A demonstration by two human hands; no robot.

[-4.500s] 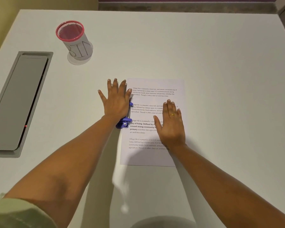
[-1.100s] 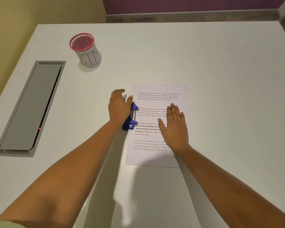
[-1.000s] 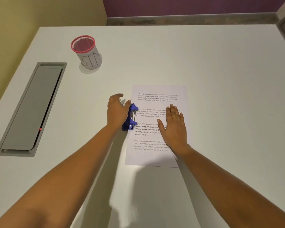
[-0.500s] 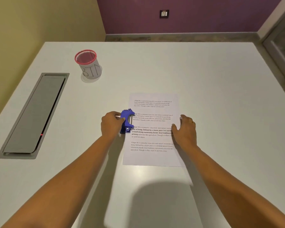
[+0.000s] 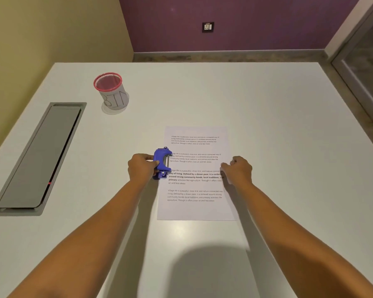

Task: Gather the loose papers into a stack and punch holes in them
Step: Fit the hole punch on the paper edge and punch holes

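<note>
Item: stack of printed papers (image 5: 195, 186), lying flat on the white table (image 5: 267, 125) just ahead of us, its edges squared so that it reads as a single sheet. We judge it light, limp and apt to slide or fan on the smooth top; best pinned flat or pinched at a long edge.

Item: blue hole punch (image 5: 162, 163), seated on the stack's left edge about midway along, its mouth over the margin. We judge it rigid and compact, best gripped across the body from the side away from the paper.

Our left hand (image 5: 141, 168) is closed around the punch's outer side. Our right hand (image 5: 238, 169) is curled at the stack's right edge, fingertips on or at the paper; whether it actually pinches the sheets we cannot tell.

Surroundings: a red-rimmed mesh cup (image 5: 111, 91) lettered "BIN", well apart at far left; a grey recessed cable hatch (image 5: 39, 158) along the left side. Nothing obstructs either hand.
</note>
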